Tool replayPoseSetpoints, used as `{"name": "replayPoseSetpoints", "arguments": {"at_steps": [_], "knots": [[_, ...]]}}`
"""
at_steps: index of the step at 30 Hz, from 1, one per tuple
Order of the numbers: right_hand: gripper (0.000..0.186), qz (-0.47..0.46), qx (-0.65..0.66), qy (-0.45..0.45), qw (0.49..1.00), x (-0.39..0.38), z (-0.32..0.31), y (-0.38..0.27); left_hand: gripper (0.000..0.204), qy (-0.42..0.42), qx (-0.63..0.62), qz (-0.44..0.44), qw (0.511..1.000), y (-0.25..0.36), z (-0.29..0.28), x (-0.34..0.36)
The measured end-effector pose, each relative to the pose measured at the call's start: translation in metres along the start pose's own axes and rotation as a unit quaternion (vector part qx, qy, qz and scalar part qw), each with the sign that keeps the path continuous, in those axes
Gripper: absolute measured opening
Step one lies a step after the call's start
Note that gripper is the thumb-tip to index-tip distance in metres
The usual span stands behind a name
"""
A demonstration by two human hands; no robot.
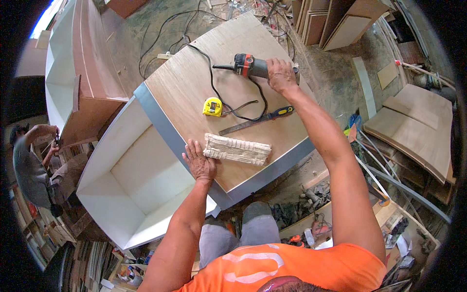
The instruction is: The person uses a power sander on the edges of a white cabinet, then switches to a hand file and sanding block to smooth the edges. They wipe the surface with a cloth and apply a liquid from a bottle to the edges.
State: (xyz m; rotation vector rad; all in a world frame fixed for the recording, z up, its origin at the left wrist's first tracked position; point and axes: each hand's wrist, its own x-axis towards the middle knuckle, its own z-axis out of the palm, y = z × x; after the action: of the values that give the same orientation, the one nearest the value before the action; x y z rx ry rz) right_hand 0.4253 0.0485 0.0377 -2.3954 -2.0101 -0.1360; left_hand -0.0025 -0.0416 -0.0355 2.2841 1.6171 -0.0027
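A plywood panel point(175, 92) with blue-grey edge strips tops a white open cabinet point(112, 194). My right hand point(282, 75) is wrapped round the back of a dark power tool point(250, 66) with a red band and black cord. My left hand point(198, 160) rests spread on the panel's lower-left part, beside a ragged pale rectangular block point(237, 149). Between my hands lie a yellow tape measure point(212, 106) and a long flat metal tool point(243, 125) with a yellow-and-black handle. The cord loops around them.
Another person point(34, 170) works at the far left by a tall cabinet point(92, 58). Cables point(168, 24) cross the floor behind the panel. Upright boards point(350, 27) stand at back right; stacked sheets point(408, 129) and long strips lie at right. Clutter point(321, 228) surrounds my legs.
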Motion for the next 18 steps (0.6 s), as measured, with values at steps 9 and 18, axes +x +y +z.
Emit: {"name": "replayPoseSetpoints", "arguments": {"at_steps": [9, 18], "knots": [[0.044, -0.086, 0.068, 0.192, 0.975, -0.062, -0.001, -0.039, 0.073, 0.032, -0.010, 0.036, 0.999, -0.005, 0.009, 0.003], [0.016, -0.042, 0.128, -0.020, 0.991, -0.168, 0.028, -0.048, 0.074, 0.042, 0.018, 0.024, 0.999, 0.005, 0.002, 0.002]]}}
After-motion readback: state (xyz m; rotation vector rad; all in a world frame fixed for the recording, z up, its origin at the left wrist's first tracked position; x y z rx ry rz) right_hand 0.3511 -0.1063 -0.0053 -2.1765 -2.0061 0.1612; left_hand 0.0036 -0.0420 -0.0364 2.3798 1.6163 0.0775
